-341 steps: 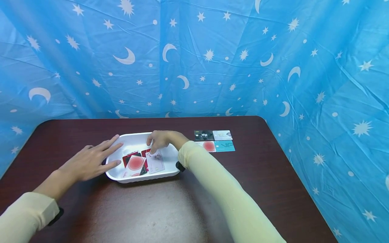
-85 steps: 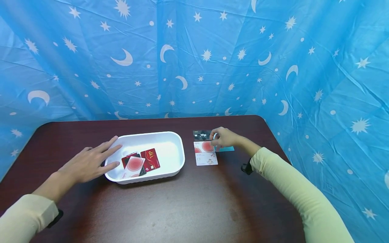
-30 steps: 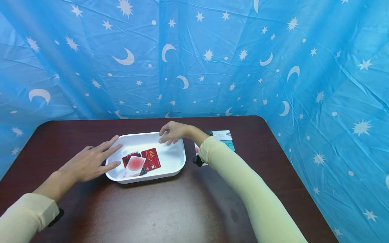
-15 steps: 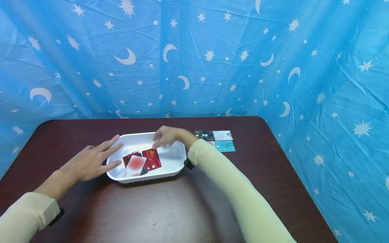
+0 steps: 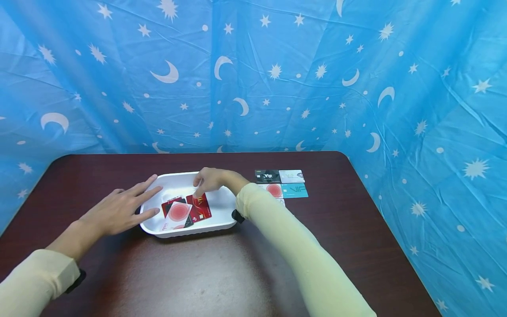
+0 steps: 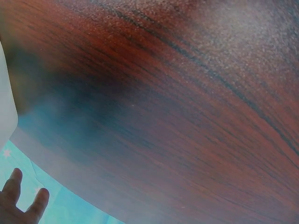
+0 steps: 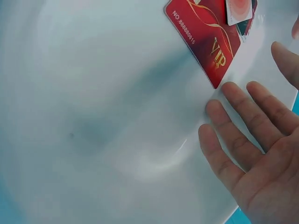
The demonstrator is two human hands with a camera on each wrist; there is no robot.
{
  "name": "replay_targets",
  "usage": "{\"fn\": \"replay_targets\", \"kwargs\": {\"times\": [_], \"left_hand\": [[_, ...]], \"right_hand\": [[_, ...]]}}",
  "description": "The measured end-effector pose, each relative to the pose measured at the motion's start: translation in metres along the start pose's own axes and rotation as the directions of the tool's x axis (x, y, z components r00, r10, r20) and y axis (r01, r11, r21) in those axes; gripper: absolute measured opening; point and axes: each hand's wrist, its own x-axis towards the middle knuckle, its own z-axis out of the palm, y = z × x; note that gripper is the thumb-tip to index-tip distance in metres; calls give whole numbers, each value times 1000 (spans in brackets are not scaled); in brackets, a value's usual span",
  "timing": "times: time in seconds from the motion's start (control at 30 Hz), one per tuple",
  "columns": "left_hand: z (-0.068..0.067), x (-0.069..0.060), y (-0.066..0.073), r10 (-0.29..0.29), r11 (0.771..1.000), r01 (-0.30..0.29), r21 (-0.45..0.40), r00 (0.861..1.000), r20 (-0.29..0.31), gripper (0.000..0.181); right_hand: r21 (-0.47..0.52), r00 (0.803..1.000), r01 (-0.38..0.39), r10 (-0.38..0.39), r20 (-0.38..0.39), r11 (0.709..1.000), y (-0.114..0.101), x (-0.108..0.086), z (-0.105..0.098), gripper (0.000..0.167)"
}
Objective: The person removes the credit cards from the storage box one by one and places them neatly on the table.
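Right wrist: numbered card (image 7: 206,39); head: sleeves (image 5: 303,246)

Tray (image 5: 223,209) white. Red card (image 5: 203,210): gold VIP lettering, gold wavy lines. White card in tray (image 5: 178,211): coral-pink circle. Black card (image 5: 267,176), white "Vip"; teal card (image 5: 295,190), darker lettering. Table (image 5: 190,277) dark reddish-brown, streaked wood grain. Sleeves (image 5: 293,246) pale yellow. Curtain (image 5: 253,75) blue: white stars, moons, dots.

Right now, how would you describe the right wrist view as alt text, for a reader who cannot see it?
The right hand, fingers extended, is poised beside the corner of a red VIP card inside a white tray. A white card with a pink circle partly covers the red card's edge.
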Motion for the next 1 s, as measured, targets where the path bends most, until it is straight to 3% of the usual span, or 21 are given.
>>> {"fn": "replay_targets", "kwargs": {"times": [0.4, 0.7, 1.0], "left_hand": [[-1, 1, 0, 2, 1000, -2, 1, 1000, 3, 75], [-1, 0, 0, 1, 1000, -1, 14, 1000, 5, 75], [-1, 0, -1, 9, 1000, -9, 19, 1000, -1, 75]], "right_hand": [[-39, 997, -68, 69, 29, 997, -9, 3, 1, 45], [-108, 997, -51, 57, 50, 993, -11, 5, 2, 47], [-37, 992, -88, 91, 85, 995, -14, 2, 5, 44]]}}
